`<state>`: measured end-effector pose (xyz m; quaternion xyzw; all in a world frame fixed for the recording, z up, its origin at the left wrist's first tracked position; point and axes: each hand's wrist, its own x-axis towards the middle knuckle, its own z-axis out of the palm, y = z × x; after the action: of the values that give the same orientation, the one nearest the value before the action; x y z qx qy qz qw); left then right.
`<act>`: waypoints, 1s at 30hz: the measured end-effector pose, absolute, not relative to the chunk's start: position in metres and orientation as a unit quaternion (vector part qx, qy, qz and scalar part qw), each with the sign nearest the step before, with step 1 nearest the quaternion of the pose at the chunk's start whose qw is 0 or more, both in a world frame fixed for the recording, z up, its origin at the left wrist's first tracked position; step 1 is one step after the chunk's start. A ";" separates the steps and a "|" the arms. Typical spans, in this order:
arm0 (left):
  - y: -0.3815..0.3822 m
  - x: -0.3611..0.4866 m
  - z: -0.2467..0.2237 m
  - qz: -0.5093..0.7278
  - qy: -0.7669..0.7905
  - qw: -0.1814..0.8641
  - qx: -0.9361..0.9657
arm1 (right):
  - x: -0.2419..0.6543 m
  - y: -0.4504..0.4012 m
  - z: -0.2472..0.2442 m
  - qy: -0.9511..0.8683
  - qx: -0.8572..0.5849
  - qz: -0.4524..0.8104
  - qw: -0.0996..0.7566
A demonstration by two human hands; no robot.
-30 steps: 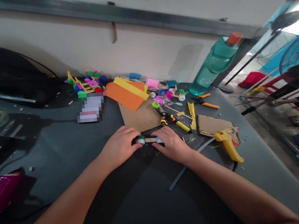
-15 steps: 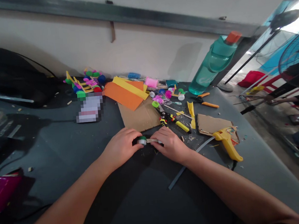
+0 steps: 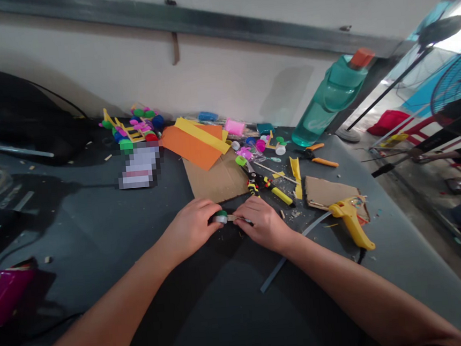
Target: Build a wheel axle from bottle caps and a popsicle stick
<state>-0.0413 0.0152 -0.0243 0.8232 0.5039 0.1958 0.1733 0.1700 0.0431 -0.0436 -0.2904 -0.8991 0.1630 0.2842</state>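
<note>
Over the dark table, my left hand [image 3: 190, 223] pinches a small round green-and-white bottle cap [image 3: 220, 217] between thumb and fingers. A short, thin wooden stick [image 3: 231, 217] runs from the cap to my right hand [image 3: 261, 219], whose closed fingers grip its other end. Part of a whitish piece shows under the right fingers; I cannot make out what it is. Just beyond my hands lie a cardboard sheet [image 3: 215, 188] and black-and-yellow pliers [image 3: 252, 184]. A yellow glue gun [image 3: 353, 224] rests to the right of my right forearm.
Orange paper [image 3: 196, 152] lies on the cardboard. Farther back are colourful bottle-cap models [image 3: 138, 128], a blurred phone-like rectangle [image 3: 140, 168] and a teal bottle [image 3: 327, 100]. Orange-handled cutters [image 3: 322, 159] and a smaller cardboard piece [image 3: 329, 188] sit right. A clear glue stick [image 3: 274, 276] lies near my right forearm.
Almost nothing differs. The view has shifted very slightly, and both hands keep the same hold on the cap and the stick.
</note>
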 end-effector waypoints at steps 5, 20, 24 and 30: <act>0.017 -0.041 -0.026 0.197 0.497 0.175 0.827 | 0.169 0.043 -0.044 -0.900 -0.284 0.155 0.291; 0.017 -0.044 -0.028 0.202 0.501 0.185 0.821 | 0.169 0.041 -0.042 -0.906 -0.289 0.141 0.277; 0.015 -0.045 -0.028 0.200 0.500 0.179 0.823 | 0.171 0.041 -0.041 -0.909 -0.299 0.135 0.256; 0.014 -0.046 -0.025 0.185 0.502 0.167 0.828 | 0.174 0.042 -0.042 -0.911 -0.310 0.126 0.242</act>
<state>-0.0460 0.0142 -0.0251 0.8281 0.5021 0.1851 0.1670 0.1737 0.0420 -0.0418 -0.3105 -0.9105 0.1261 0.2422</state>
